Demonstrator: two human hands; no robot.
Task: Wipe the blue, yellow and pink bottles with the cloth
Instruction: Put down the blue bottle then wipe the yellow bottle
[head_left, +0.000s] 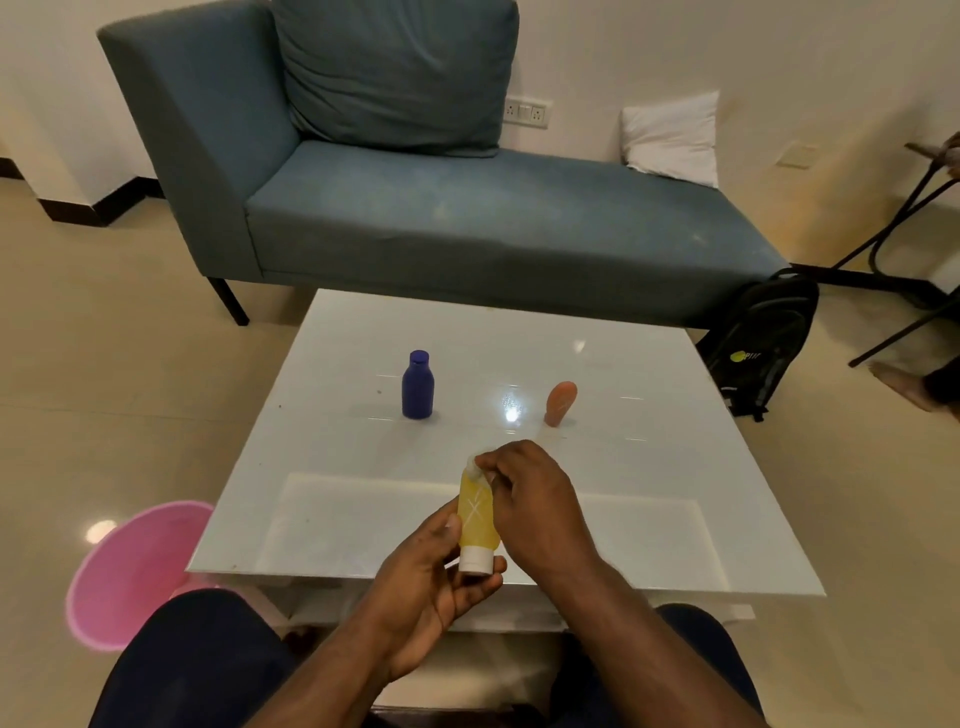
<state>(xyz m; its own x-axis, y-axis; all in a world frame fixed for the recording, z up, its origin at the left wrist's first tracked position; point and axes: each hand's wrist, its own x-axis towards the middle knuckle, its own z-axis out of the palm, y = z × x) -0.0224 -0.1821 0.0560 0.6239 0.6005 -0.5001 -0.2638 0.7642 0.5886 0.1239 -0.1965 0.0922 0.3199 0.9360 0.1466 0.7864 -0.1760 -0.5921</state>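
A: What's biggest in view?
B: A blue-grey sofa (467, 208) against the wall, with a matching cushion (395, 73) at its back and a white pillow (672, 137) at the far end. In front of it stands a glossy white table (623, 493).

A: Anything around the table?
B: A pink bin (130, 571) on the floor to the left, and a black backpack (763, 343) leaning by the sofa's right end.

A: And the hands?
B: Both are over the table's near edge. The left hand (426, 587) grips the yellow bottle (477, 514) near its white cap, thumb on the side, fingers curled round the cap end. The bottle is tilted, cap toward the person. The right hand (535, 499) is curled over the bottle's far end, fingertips pinching something small and whitish (474, 465) there. I can't tell if that is the cloth.

A: The other bottles?
B: The blue bottle (416, 385) stands upright on the table, left of middle. The pink bottle (560, 402), more orange in this light, stands to its right, cap down, well apart from it. Both are beyond the hands, untouched.
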